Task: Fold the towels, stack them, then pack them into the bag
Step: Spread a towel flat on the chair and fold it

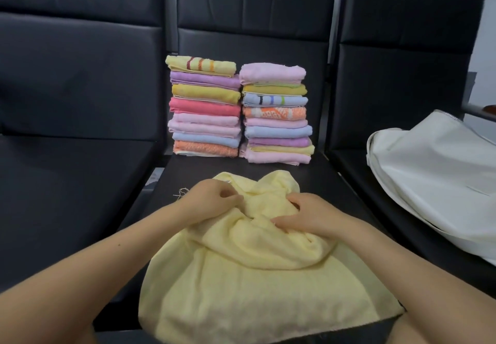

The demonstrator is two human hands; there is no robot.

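Gripping a crumpled yellow towel (241, 276), left hand (214, 196) pinching, right hand (308, 214) clutching, no legible writing

Looks like a waiting area or office lobby to me, not someone's home. Past the fingers (228, 196) there's a row of three identical black padded seats (80, 75) with tall segmented backrests, joined side by side like the bench seating you get in a clinic or reception (the middle seat (332, 182) is doubling as a worktable). Behind the right-hand backrest there's a plain pale wall (483, 48), bare and institutional. Off to the right of the fingers, a white zip bag (429, 177) sits on the next seat.
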